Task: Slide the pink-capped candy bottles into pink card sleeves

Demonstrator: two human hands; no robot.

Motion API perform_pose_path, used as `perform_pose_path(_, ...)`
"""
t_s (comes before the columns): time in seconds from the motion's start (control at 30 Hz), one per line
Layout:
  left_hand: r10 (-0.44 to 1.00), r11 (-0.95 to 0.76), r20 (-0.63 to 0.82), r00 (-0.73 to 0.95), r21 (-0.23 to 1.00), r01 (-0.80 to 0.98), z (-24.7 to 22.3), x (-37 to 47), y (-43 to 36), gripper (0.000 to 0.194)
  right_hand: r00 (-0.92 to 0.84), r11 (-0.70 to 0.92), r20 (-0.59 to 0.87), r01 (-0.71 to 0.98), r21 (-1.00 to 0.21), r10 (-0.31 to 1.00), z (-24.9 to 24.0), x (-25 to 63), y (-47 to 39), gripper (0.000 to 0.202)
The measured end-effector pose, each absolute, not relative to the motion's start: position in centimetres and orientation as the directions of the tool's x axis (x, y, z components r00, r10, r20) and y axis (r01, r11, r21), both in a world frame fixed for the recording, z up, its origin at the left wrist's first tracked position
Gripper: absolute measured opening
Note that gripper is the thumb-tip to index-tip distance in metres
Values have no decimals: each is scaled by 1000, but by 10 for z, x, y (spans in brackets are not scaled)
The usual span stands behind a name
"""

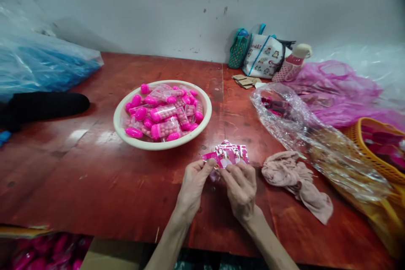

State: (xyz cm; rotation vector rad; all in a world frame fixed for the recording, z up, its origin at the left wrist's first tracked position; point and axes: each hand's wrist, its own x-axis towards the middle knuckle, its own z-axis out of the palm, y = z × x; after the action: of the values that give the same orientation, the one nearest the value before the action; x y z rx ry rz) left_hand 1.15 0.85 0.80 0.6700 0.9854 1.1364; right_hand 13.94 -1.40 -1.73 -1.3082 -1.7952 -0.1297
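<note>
Packet (pixel 233 153), lower centre, judged unfinished, left hand (pixel 191 180) and right hand (pixel 241 189) both pinching its near edge; tubes (pixel 164 112) heap the bowl (pixel 160 146), centre-left, whether finished or pending undetermined.

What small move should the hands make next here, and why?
Probably ease the fingers slightly apart along the shiny pink packaging without letting go: the left hand and right hand both grip it close together, and they cover part of its lower edge, so what lies there is hard to see.
</note>
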Motion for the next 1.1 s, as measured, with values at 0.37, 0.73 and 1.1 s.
perform_pose_path(0.37,934,260,-353,-55,779,-571,5,17,7,8,231,28,100,298,-954,968,-6,108,-17,23)
perform_pose_path(0.73,912,256,-401,-85,720,-645,-10,19,3,17,194,51,127,356,-933,973,-5,104,-23,38)
perform_pose_path(1.1,909,229,-391,-146,759,-609,1,-6,-7,14,38,7,17,253,-967,999,2,99,-21,22)
